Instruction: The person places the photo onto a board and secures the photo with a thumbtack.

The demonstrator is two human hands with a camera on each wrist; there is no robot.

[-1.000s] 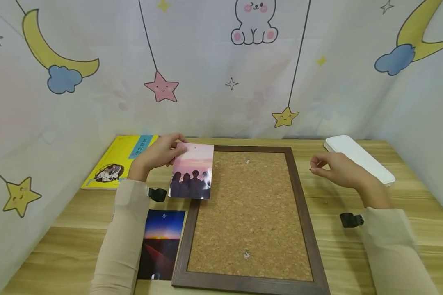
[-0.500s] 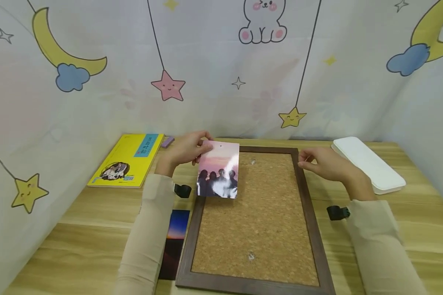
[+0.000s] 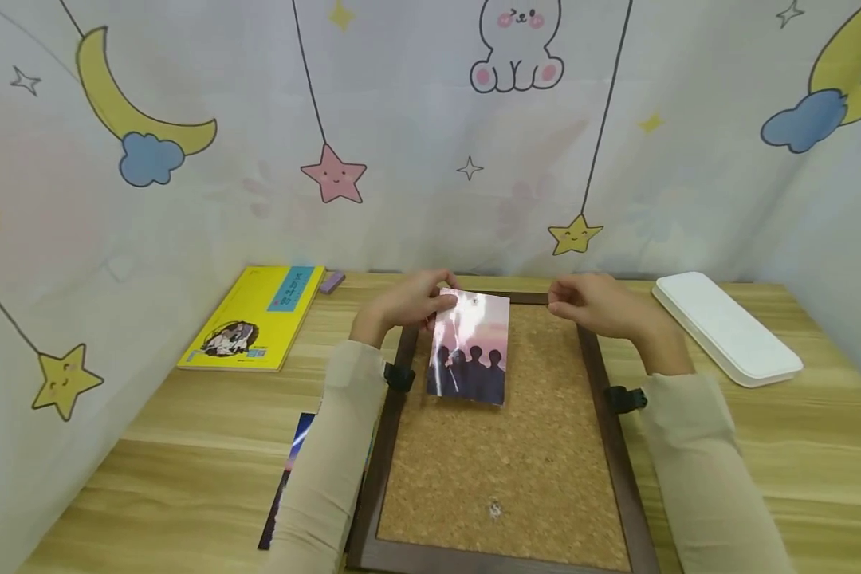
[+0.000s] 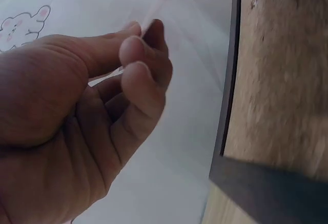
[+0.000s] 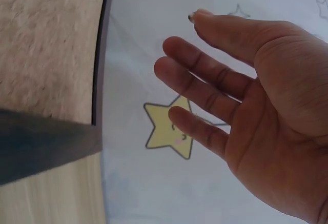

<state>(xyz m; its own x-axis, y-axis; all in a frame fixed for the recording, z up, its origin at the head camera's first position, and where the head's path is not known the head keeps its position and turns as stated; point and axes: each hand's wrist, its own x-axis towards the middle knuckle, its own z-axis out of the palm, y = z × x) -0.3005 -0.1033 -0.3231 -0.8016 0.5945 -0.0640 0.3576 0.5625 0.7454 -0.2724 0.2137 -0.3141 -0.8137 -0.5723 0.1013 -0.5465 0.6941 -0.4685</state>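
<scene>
My left hand (image 3: 416, 301) pinches the upper left corner of a photo (image 3: 473, 351), a pink sunset with a row of dark silhouettes. The photo is held up over the upper left part of a framed cork board (image 3: 538, 430). In the left wrist view the photo's edge (image 4: 154, 6) rises from between thumb and fingers. Above the board's upper right corner my right hand (image 3: 603, 307) has thumb and forefinger brought together. A small shiny pin-like thing (image 5: 192, 17) shows at the thumb tip in the right wrist view; its kind is unclear. Three other fingers are loosely bent.
A clear pushpin (image 3: 495, 509) sits low on the board. Partly under my left sleeve lies a second photo (image 3: 283, 478). The yellow book (image 3: 254, 319) and a purple eraser-like block (image 3: 333, 282) lie back left. Back right is a white case (image 3: 727, 328).
The left hand has carried the photo rightward from the board's left edge to over the cork. My right hand has moved left, from beside the board to above its upper right corner.
</scene>
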